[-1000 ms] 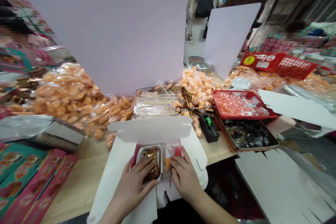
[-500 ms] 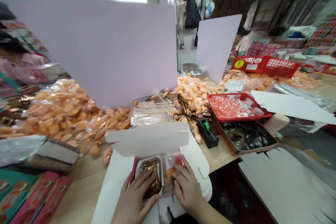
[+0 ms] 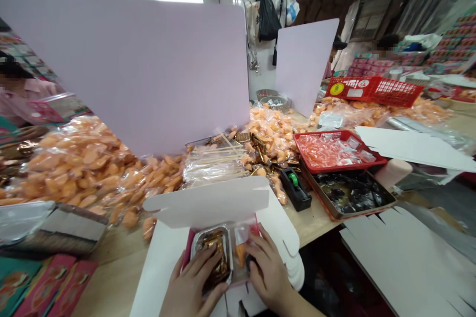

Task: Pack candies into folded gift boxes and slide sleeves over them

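An opened cardboard box (image 3: pixel 208 204), white inside, lies before me with its flap raised at the back. In its left half sits a foil tray (image 3: pixel 229 247) with a shiny gold-brown packet (image 3: pixel 220 253) in it. My left hand (image 3: pixel 195 277) rests over the tray, its fingers stretched across the packet. At the box's right side, my right hand (image 3: pixel 268 267) lies with fingers spread over small clear-wrapped items, one of them orange (image 3: pixel 240 253). Part of a dark item shows under the right fingers; its kind is hidden.
Piles of orange wrapped pieces (image 3: pixel 85 158) cover the back left. Wrapped sticks (image 3: pixel 215 158) lie behind the box. Right of it stand a tape dispenser (image 3: pixel 295 189), a red basket (image 3: pixel 340 151) of small packets and a metal tray (image 3: pixel 353 195). Printed boxes (image 3: pixel 55 282) are at front left.
The view has shifted slightly. Both hands stay at the box in nearly the same places, my right hand's fingers having moved only a little.
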Motion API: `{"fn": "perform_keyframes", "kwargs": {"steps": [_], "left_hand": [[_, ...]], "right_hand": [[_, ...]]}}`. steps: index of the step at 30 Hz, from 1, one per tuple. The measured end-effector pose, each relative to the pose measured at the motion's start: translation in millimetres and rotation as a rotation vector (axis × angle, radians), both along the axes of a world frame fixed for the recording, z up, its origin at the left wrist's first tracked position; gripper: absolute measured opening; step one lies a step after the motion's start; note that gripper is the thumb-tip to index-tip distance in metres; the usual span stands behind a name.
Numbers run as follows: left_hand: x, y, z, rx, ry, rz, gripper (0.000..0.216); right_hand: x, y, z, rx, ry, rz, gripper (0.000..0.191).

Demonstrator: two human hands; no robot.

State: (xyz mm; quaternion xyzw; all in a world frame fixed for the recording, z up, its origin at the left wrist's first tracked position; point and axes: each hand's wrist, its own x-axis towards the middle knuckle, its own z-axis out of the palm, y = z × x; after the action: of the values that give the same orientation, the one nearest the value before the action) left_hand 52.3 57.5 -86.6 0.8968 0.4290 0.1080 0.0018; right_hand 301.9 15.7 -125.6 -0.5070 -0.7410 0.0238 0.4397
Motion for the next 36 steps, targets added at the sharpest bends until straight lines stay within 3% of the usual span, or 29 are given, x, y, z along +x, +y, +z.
{"fn": "perform_keyframes", "kwargs": {"steps": [15, 36], "left_hand": [[0.2, 1.1, -4.0, 0.124, 0.006, -0.025, 0.051], [-2.7, 2.6, -8.2, 0.128, -0.013, -0.037, 0.052]], "right_hand": [[0.3, 1.5, -1.3, 0.022, 0.044, 0.028, 0.034], [0.0, 1.6, 0.9, 0.008, 0.056, 0.037, 0.035]]}}
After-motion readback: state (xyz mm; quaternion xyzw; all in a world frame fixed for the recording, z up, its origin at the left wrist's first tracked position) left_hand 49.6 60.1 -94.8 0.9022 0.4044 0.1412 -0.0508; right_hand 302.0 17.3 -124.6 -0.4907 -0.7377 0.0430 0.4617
